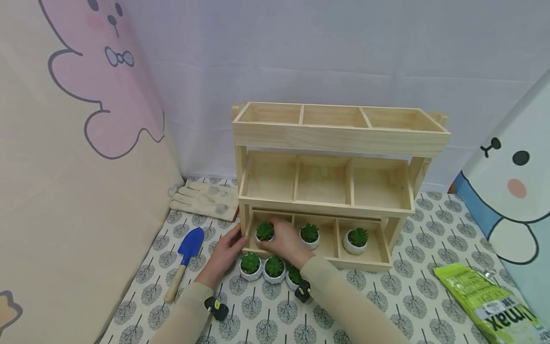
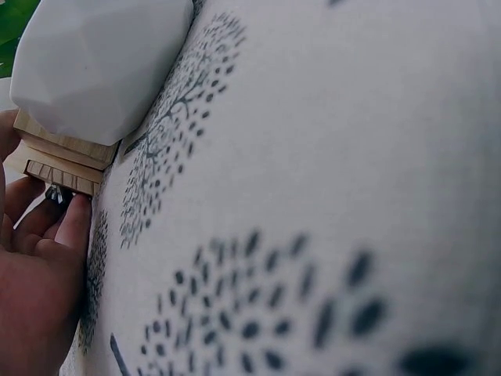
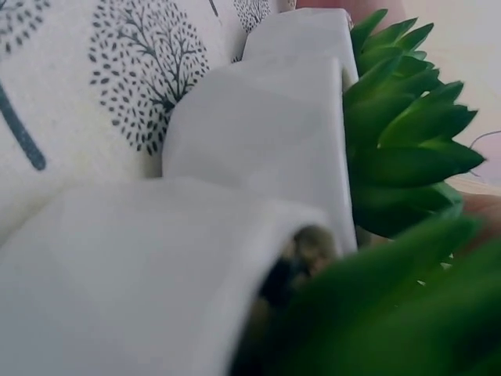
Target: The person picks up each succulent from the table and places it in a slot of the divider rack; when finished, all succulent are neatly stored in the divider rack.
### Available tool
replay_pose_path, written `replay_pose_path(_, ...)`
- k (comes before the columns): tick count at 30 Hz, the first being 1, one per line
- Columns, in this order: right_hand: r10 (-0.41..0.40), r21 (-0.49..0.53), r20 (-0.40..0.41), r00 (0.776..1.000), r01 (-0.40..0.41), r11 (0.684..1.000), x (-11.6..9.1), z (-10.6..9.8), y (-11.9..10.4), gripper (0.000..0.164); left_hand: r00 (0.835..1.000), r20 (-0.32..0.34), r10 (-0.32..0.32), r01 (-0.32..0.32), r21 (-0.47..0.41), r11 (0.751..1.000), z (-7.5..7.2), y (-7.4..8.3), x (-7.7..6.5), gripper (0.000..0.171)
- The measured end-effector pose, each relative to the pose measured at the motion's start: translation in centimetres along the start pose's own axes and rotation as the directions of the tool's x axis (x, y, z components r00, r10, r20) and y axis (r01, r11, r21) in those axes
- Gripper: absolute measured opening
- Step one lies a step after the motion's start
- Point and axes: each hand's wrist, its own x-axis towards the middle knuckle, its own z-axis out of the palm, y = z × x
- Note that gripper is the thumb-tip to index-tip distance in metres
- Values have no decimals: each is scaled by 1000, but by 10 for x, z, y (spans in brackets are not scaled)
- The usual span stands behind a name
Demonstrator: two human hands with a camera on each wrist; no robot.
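Held succulent [image 1: 264, 231]: head view only

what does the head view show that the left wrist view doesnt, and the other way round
Only the head view: the blue trowel, the work gloves, the lime-green bag and the two upper tiers of the wooden rack.

Only the left wrist view: a small dark shiny piece near the fingertips of the left hand, too unclear to name.

Both: that hand at the rack, a white pot, green succulent leaves and the tree-print cloth.
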Motion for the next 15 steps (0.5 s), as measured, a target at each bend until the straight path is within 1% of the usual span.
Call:
replay_pose_path(7,12,13,17,1000,-12,1000,-1,-1,0,65,1000,3,12,-12,2,1000,1,2,0,64)
replay_pose_path(10,20,10,31,999,-21,1000,-2,-2,-1,66,1000,4,8,-8,-2,1000,2,2,0,63)
replay_pose_path(15,-2,49,20,1000,1,999,-6,-5,-3,66,1000,-2,3,-3,5,1000,2,2,-1,62)
